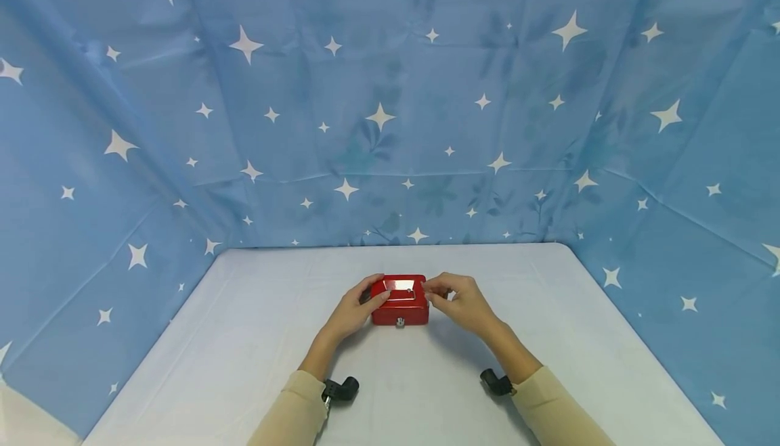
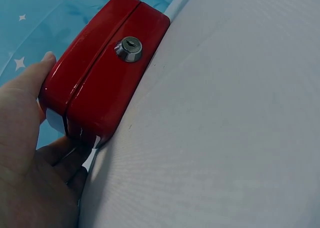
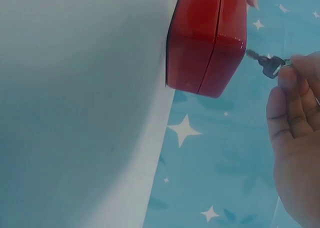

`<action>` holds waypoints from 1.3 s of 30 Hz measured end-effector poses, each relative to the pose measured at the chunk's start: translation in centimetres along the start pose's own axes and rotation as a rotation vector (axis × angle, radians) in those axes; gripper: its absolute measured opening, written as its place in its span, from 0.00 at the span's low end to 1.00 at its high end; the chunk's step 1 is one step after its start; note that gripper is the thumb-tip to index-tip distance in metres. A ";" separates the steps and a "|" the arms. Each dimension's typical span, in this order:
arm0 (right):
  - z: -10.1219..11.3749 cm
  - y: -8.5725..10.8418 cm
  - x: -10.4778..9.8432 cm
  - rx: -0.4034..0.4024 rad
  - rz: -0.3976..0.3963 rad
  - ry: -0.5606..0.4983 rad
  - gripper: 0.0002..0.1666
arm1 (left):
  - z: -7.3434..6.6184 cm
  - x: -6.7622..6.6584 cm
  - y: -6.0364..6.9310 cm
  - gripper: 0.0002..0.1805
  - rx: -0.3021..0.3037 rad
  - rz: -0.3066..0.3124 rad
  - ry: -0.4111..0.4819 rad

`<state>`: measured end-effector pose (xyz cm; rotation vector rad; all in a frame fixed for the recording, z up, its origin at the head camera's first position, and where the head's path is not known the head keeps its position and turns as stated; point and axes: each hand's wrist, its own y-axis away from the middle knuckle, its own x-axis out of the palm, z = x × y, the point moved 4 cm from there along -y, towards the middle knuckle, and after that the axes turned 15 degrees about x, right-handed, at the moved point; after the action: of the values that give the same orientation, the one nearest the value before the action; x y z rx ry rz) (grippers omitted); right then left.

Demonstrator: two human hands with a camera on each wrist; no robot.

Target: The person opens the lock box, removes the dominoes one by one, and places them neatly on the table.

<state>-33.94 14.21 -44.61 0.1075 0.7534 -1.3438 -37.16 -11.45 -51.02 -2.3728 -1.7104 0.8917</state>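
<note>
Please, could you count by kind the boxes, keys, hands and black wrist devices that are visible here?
Red box: 1
Key: 1 visible
Hands, one left hand and one right hand: 2
Black wrist devices, left device and right device: 2
Total: 6

Blue star-print cloth (image 1: pixel 439 128) on 3 sides, white tabletop (image 1: pixel 414 392)
</note>
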 end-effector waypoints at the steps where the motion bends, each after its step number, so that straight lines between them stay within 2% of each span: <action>1: 0.1 0.0 0.1 0.000 0.002 0.002 0.09 | 0.1 0.0 0.0 0.32 -0.002 -0.001 0.001; 9: 0.7 0.2 1.0 0.043 0.058 0.015 0.09 | 0.4 0.2 -0.1 0.30 0.002 -0.031 0.010; 12: 0.9 0.2 1.5 0.033 0.085 0.009 0.08 | 0.4 0.2 0.0 0.29 -0.001 -0.037 0.014; 16: 1.2 0.3 2.0 0.017 0.114 -0.003 0.07 | 0.2 0.1 0.0 0.30 -0.002 -0.026 0.014; 25: 1.4 0.7 3.0 0.096 0.189 -0.019 0.09 | 0.2 0.1 0.0 0.30 -0.003 -0.029 0.020; 33: 1.6 0.9 3.7 0.088 0.268 0.006 0.09 | 0.3 0.3 0.0 0.29 -0.006 -0.052 0.041; 39: 1.4 0.9 4.1 0.120 0.322 0.018 0.09 | 0.4 0.2 0.0 0.30 -0.002 -0.039 0.026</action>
<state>-32.40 10.31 -46.08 0.3235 0.6393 -1.0804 -37.32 -11.38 -51.39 -2.3327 -1.7424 0.8497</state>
